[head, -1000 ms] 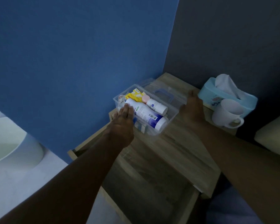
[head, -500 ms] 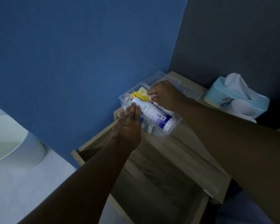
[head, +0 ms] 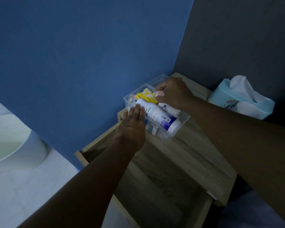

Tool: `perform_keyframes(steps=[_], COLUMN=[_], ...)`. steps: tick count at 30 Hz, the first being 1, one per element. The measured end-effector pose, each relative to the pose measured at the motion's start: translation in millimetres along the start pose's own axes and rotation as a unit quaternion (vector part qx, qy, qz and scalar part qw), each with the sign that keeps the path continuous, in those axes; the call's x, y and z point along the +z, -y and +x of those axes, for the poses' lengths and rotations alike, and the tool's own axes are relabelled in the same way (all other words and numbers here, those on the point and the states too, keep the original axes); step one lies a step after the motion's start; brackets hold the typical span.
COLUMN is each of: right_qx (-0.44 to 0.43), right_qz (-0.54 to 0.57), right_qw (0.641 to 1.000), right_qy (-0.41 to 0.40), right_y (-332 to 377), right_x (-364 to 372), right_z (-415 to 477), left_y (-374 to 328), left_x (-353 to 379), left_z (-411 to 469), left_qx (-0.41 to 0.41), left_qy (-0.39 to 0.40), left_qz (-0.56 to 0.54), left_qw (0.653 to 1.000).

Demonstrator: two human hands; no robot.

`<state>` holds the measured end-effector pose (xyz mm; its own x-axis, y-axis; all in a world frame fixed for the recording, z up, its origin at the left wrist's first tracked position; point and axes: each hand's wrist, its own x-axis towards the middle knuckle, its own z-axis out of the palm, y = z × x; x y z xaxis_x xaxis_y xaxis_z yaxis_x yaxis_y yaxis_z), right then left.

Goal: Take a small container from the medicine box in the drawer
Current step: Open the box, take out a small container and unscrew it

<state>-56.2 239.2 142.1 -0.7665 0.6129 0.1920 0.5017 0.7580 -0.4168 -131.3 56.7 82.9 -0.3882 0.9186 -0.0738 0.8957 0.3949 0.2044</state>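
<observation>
A clear plastic medicine box [head: 182,128] stands on the wooden bedside cabinet with its lid [head: 156,80] swung open behind it. Inside lie a large white bottle [head: 160,116] with a blue end, a yellow carton [head: 145,97] and a small white container with a pink cap [head: 160,94]. My right hand [head: 174,94] reaches into the box from the right, its fingers curled around the small pink-capped container. My left hand [head: 132,129] lies flat, fingers together, on the box's near left edge and the large bottle.
The cabinet's drawer [head: 155,186] stands pulled open below the box, dark inside. A light blue tissue box [head: 240,99] and a white mug [head: 247,110] sit at the back right. A white basin [head: 15,145] is at the left, under the blue wall.
My right hand left the cabinet top by the mug, moved left into the box and closed around the pink-capped container. My left hand stayed on the box.
</observation>
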Motion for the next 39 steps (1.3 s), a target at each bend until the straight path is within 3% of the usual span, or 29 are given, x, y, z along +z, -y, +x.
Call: perform_keyframes(steps=[6, 8, 10, 13, 18, 20, 23, 28, 35, 39], right_qx=[0.017, 0.016, 0.024, 0.018, -0.047, -0.071, -0.103, -0.130, -0.150, -0.119], right_qz=[0.059, 0.076, 0.104, 0.136, 0.113, 0.089, 0.054, -0.001, -0.025, 0.067], right_qw=[0.998, 0.997, 0.993, 0.990, 0.992, 0.993, 0.993, 0.992, 0.987, 0.989], right_qy=[-0.001, -0.021, -0.041, -0.032, -0.029, -0.031, -0.028, 0.004, 0.045, 0.061], right_y=[5, 8, 11, 18, 29, 30, 32, 33, 27, 24], right_x=[-41, -55, -70, -92, -127, -143, -165, -189, -196, -196], right_z=[-40, -56, -73, -99, -140, -152, -166, -184, -195, -198], left_y=[-7, -14, -28, -65, -121, -135, -152, -171, -182, -180], left_x=[-40, -56, -65, -72, -84, -88, -91, -92, -87, -80], left_z=[7, 7, 4, -4, -35, -48, -64, -83, -92, -90], left_qx=[-0.018, -0.023, -0.043, -0.078, -0.064, -0.055, -0.035, -0.024, -0.066, -0.092], left_qy=[0.077, 0.077, 0.058, 0.003, 0.055, 0.055, 0.046, 0.053, 0.067, 0.065], left_qz=[0.013, -0.071, -0.237, -0.485, -0.759, -0.806, -0.845, -0.858, -0.839, -0.858], left_qw=[0.997, 0.994, 0.969, 0.871, 0.646, 0.587, 0.531, 0.511, 0.535, 0.501])
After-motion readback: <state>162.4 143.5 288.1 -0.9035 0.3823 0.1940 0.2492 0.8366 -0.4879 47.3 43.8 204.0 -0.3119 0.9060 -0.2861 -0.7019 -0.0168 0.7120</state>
